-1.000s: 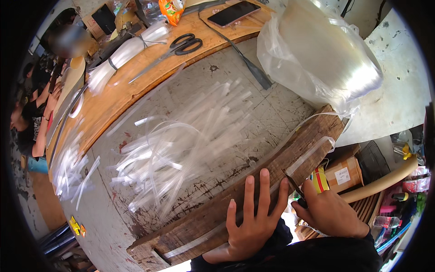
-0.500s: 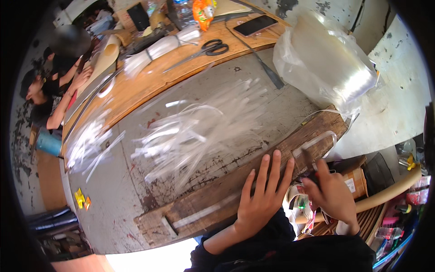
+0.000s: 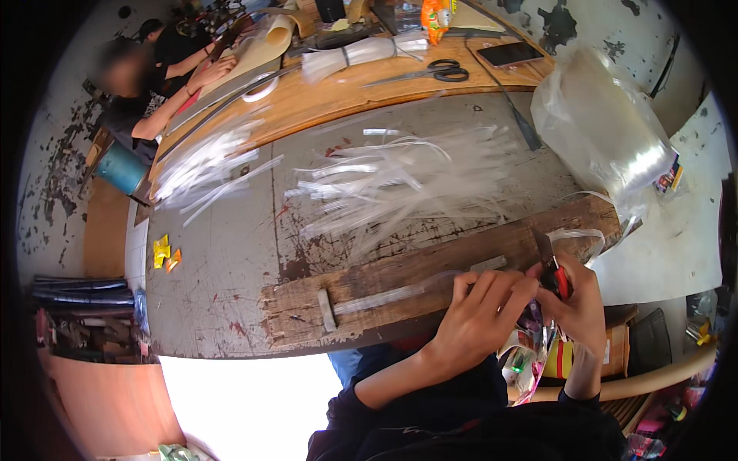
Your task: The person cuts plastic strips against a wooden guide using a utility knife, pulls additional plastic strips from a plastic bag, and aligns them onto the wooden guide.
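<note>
My right hand [image 3: 578,303] is closed around a knife [image 3: 562,280] with a red and black handle, its dark blade tilted up over the wooden board [image 3: 392,288]. My left hand [image 3: 483,311] has curled fingers at the board's near edge, fingertips close to the knife; what they pinch is hidden. A transparent plastic strip [image 3: 377,298] lies along the board and runs toward my left fingers. Past the blade, a pale strip loop [image 3: 588,233] curves over the board's right end. Two small metal pieces, one a grey stop [image 3: 327,310], sit on the board.
Loose transparent strips [image 3: 415,180] lie beyond the board, another pile [image 3: 207,165] left. A tied strip bundle [image 3: 361,56], scissors [image 3: 430,71] and a phone [image 3: 510,54] rest on the wooden ledge. A large plastic-wrapped roll [image 3: 603,127] stands right. A person [image 3: 146,96] works far left.
My left hand has gone from flat, spread fingers on the board to curled fingers beside the knife. The right hand has brought the knife closer to it. The view has shifted left.
</note>
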Action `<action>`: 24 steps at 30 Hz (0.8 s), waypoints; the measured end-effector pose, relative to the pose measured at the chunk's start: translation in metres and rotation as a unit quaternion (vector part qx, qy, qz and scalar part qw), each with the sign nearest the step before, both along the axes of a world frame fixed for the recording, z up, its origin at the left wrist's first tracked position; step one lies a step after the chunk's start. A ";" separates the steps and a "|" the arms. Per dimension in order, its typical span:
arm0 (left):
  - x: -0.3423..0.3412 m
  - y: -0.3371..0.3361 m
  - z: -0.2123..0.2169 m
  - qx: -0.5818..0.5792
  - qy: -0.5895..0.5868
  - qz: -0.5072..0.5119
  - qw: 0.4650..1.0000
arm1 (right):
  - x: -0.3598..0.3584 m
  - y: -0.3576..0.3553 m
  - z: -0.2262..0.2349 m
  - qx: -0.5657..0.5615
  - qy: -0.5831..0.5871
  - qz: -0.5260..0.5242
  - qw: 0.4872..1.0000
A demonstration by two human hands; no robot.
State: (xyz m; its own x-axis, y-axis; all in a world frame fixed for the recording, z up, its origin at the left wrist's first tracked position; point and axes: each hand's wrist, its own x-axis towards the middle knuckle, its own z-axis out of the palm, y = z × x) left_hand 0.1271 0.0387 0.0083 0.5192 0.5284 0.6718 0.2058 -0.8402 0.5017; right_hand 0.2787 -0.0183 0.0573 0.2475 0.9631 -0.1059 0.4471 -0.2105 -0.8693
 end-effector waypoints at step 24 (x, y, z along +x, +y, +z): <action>-0.098 0.073 0.070 -0.047 0.142 0.173 0.974 | 0.017 0.101 0.063 0.140 -0.064 0.124 0.980</action>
State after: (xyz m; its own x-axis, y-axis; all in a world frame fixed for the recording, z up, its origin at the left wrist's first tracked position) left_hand 0.0296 0.1112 0.0788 0.4563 0.7566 0.4683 0.6098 -0.6492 0.4547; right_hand 0.2960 0.0829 0.1206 -0.0042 0.9822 0.1880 0.5632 0.1576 -0.8112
